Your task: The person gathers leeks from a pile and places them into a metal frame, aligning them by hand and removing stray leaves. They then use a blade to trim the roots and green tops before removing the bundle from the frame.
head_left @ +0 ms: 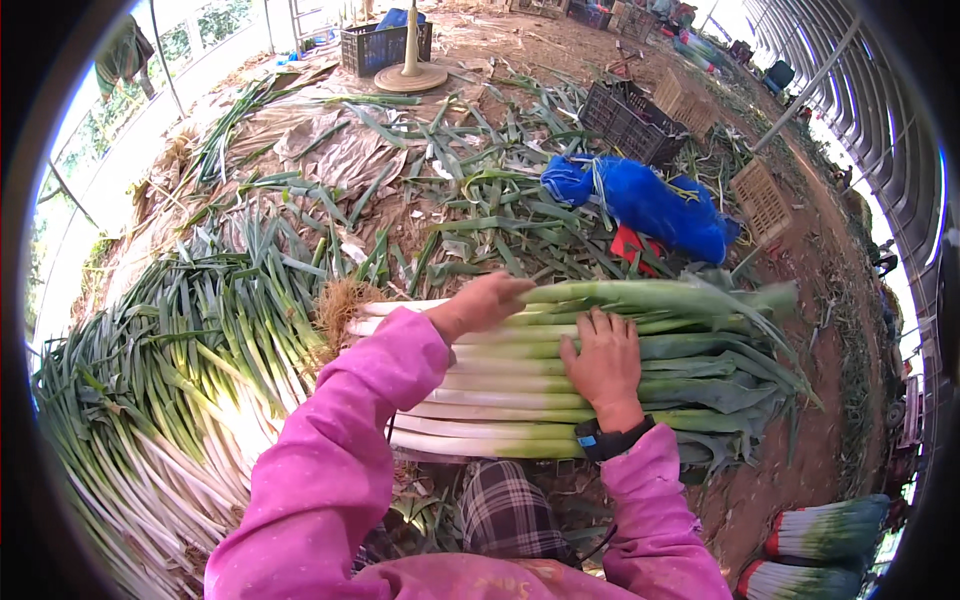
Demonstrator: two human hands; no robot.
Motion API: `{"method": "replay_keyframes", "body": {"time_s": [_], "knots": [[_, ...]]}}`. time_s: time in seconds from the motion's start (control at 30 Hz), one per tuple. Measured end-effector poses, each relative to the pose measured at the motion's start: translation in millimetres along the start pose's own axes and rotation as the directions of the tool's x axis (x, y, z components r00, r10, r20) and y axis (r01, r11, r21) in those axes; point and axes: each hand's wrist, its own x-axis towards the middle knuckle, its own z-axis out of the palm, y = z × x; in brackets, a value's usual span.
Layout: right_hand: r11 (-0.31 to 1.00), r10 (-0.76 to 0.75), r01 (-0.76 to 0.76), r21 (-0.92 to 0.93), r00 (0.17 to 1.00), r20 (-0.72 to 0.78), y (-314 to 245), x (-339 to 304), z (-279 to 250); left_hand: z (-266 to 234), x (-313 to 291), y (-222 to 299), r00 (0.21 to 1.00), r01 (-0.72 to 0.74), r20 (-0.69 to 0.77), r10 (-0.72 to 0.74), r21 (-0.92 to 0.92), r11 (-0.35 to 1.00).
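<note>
A row of leeks (500, 383) lies side by side before me, white stems to the left and green leaves to the right. My left hand (485, 303) is over the far side of the row, fingers stretched to the right beside the topmost leek (620, 292), whose leaves are slightly blurred. Its thumb is hidden. My right hand (607, 365) rests flat on the green part of the stems, fingers apart, with a dark band at the wrist. Bushy roots (342, 312) show at the row's far left end.
A big heap of loose leeks (190, 400) spreads on my left. Beyond the row are scattered leaf trimmings (490, 215), a blue mesh bag (650, 205), a dark crate (632, 122) and a round-based stand (410, 77). Bundled leeks (825, 528) lie at lower right.
</note>
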Motion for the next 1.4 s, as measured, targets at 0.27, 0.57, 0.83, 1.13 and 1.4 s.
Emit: {"method": "replay_keyframes", "body": {"time_s": [0.27,0.57,0.83,1.13,1.4], "knots": [[1.0,0.028,-0.028,0.006,0.998,0.053,0.1,1.3,-1.5,-9.4,-4.2,29.5,0.962,0.138,0.213,-0.169,0.155,0.978],[0.966,-0.177,0.107,0.237,0.939,0.296,14.8,21.3,-43.4,1.2,1.4,14.7,0.943,0.234,0.217,-0.254,0.118,0.965],[0.992,-0.05,0.099,-0.077,0.876,0.479,79.6,84.9,-12.2,-21.7,3.7,28.3,0.989,0.139,0.065,-0.13,-0.158,0.978],[1.0,0.008,-0.01,0.002,0.914,0.406,53.9,103.8,0.1,-22.5,6.8,21.4,0.987,0.161,0.031,-0.159,-0.132,0.978],[0.989,-0.134,0.148,0.005,0.88,0.455,69.0,67.0,-15.5,-14.6,2.2,17.0,0.982,0.149,0.142,-0.128,-0.143,0.979]]}}
